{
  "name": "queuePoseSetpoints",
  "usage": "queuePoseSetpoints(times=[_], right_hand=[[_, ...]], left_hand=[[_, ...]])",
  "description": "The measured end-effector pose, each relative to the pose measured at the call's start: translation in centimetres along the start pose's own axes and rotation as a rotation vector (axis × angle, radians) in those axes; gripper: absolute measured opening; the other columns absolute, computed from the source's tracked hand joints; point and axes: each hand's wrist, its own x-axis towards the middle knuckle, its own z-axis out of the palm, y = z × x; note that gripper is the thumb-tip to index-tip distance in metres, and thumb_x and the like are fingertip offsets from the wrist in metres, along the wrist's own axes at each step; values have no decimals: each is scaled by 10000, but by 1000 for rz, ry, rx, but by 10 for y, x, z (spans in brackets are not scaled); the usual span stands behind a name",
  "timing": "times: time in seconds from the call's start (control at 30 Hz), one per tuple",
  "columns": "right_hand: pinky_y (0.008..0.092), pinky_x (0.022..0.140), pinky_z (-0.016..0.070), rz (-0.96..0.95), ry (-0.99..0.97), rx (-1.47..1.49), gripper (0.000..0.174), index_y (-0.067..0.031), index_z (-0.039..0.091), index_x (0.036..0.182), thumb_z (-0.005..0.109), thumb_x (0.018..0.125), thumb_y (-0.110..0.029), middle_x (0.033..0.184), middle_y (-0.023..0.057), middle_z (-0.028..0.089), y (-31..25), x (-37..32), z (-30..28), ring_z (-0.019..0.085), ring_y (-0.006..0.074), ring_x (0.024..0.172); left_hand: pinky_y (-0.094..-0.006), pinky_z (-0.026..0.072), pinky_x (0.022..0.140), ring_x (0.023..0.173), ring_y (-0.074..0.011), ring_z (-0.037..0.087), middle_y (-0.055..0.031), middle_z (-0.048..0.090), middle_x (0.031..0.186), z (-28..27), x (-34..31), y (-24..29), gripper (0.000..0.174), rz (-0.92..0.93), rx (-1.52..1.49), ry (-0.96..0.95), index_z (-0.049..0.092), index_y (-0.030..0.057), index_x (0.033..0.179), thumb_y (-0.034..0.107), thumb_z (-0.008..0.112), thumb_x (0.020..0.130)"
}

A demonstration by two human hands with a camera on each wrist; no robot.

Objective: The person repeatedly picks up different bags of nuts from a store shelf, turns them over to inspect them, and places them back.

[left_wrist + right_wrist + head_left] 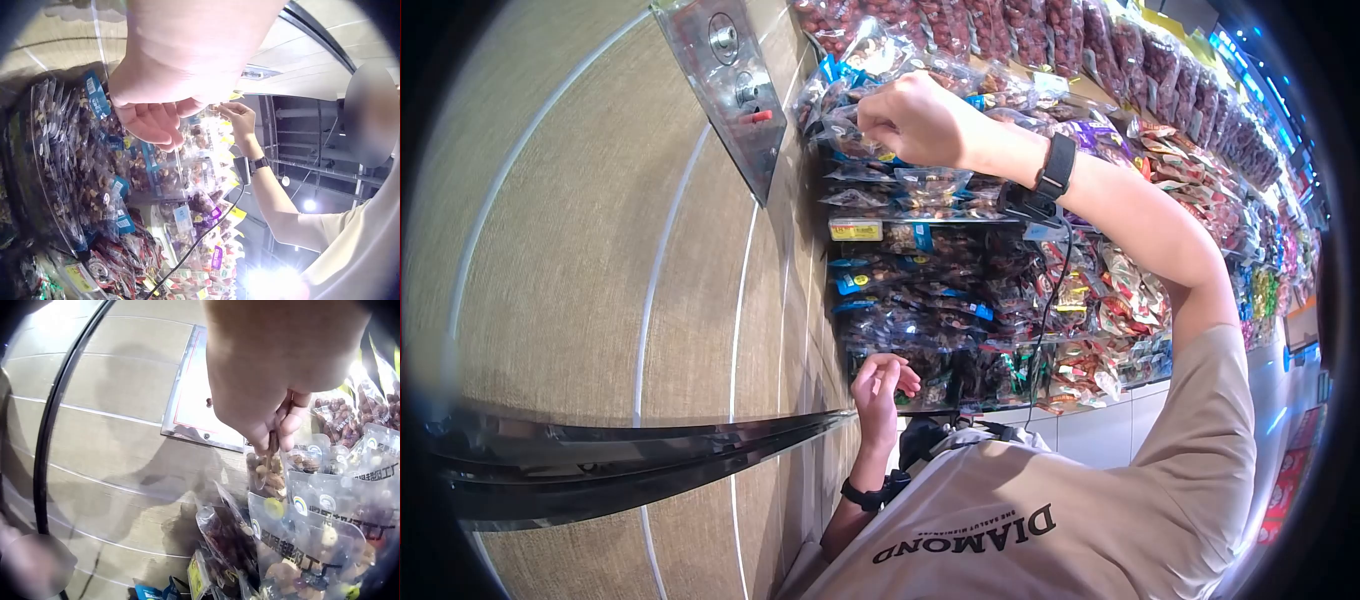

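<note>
My right hand (925,120) reaches to the top shelf of snack bags, beside the wood-panelled wall. In the right wrist view its thumb and fingers pinch the upper part of a clear bag of mixed nuts (275,484). More clear nut pouches (300,534) stand close by, below and to the right of the fingers. Lower down, next to the wall and the bottom shelves, is my left hand (880,395). Its fingers are loosely bent and hold nothing. In the left wrist view the left hand (159,94) overlaps blue-labelled nut bags (150,162).
A metal-framed panel (735,90) is fixed to the wall (590,220). A dark rail (650,460) juts from it. Red-and-white snack bags (1130,290) and bags of reddish nuts (1025,30) fill nearby shelves. A black cable (1055,300) hangs from my right wrist.
</note>
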Motion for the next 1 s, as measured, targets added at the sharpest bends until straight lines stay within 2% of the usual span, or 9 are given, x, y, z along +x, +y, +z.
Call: queuePoseSetpoints(times=[0.33,0.43,0.5,0.63,0.7,0.73,0.77,0.83,1.0], right_hand=[[429,735,561,-15,-84,-18,55,10,639,865,647,816,33,804,182,674,9,-8,14,680,373,788],[439,730,560,0,-125,-122,70,7,621,854,643,800,47,782,185,657,6,-7,13,676,380,779],[444,725,586,-61,-180,-265,126,26,626,906,669,788,17,798,217,679,2,-5,8,708,396,786],[437,773,591,-96,-147,-246,140,34,615,920,672,794,9,862,213,693,5,-8,-5,717,372,868],[441,818,578,-259,-150,-362,135,29,615,938,652,809,12,907,190,693,7,-11,-8,696,357,958],[433,829,560,-412,-5,-306,107,9,605,914,631,819,-33,860,155,663,4,-15,-9,667,332,960],[433,829,560,-418,-7,-299,107,9,605,914,631,819,-33,860,155,663,2,-18,-11,667,332,960],[394,799,534,-423,-80,-355,247,22,638,978,657,744,-53,841,118,644,1,-22,-11,632,293,883],[407,782,533,-456,-103,-366,208,19,629,961,647,762,-42,838,133,636,7,-25,1,630,309,851]], left_hand=[[-262,501,614,671,-153,655,-94,683,781,0,0,-2,180,-4,6,1,622,20,1017,172,533,1052],[-261,501,613,673,-153,656,-94,684,785,1,0,-2,181,-3,9,-7,622,20,1020,173,534,1053],[-260,500,612,674,-153,656,-94,685,786,1,-1,-2,180,-4,16,-10,622,20,1021,173,533,1053],[-261,500,612,676,-153,657,-94,685,788,1,-2,-4,172,-9,17,-9,623,21,1029,164,530,1054],[-261,500,612,676,-153,657,-94,684,787,0,-2,-4,168,-9,12,-3,623,22,1031,159,529,1054],[-261,500,613,676,-153,657,-95,684,786,0,-1,-4,166,-21,2,-3,624,23,1032,156,528,1053],[-261,500,614,676,-153,658,-96,684,785,0,0,-4,164,-32,-7,-3,625,23,1033,154,528,1052],[-261,500,616,677,-154,659,-97,684,784,0,1,-5,162,-35,-12,6,626,25,1032,152,528,1051],[-252,508,609,668,-140,656,-96,690,782,0,2,-5,163,-33,-21,-4,630,23,1019,158,543,1047]])
